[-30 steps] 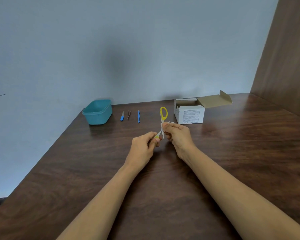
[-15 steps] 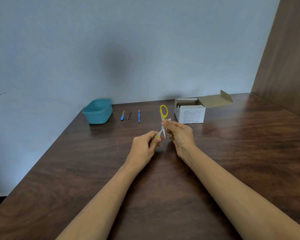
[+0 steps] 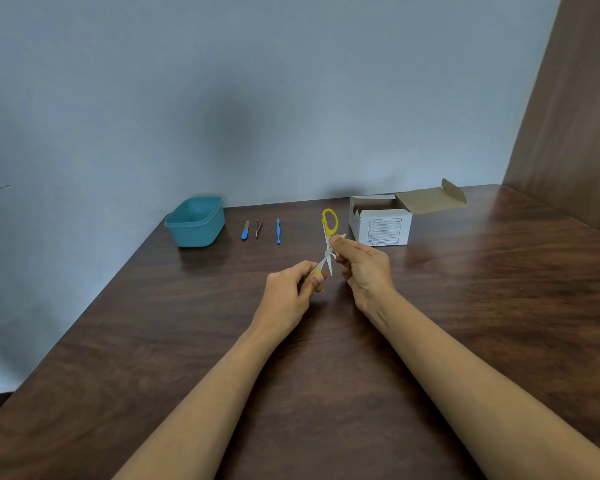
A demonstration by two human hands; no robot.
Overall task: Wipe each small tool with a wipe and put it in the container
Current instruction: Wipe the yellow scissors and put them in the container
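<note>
– Dark wooden worktop [image 3: 465,306] against a grey wall, from the head view. What could have gone wrong there?

– The scissors [image 3: 329,223] were held spread open above the worktop, with one bare blade tip pointing down between the two hands. By my reckoning, a slip of the wipe [image 3: 334,253] along the steel could have put a fingertip on an edge. The blades could also have closed on whatever pinched them.

– Anything else?

– A loose hold might have dropped them. They would have landed well short of the teal container [image 3: 196,221] at the far left. A blue file [image 3: 245,231], tweezers [image 3: 258,227] and a blue-handled tool [image 3: 278,231] lay in a row beside it.

– And the fingers?

– On the left hand [image 3: 288,292], the fingers [image 3: 317,277] were curled round the lower yellow handle, gripping it. On the right hand [image 3: 364,268], the fingers [image 3: 340,242] pinched the small white wipe against the metal near the pivot. The upper handle loop stood free above them. An open carton [image 3: 381,220] sat just behind.
</note>
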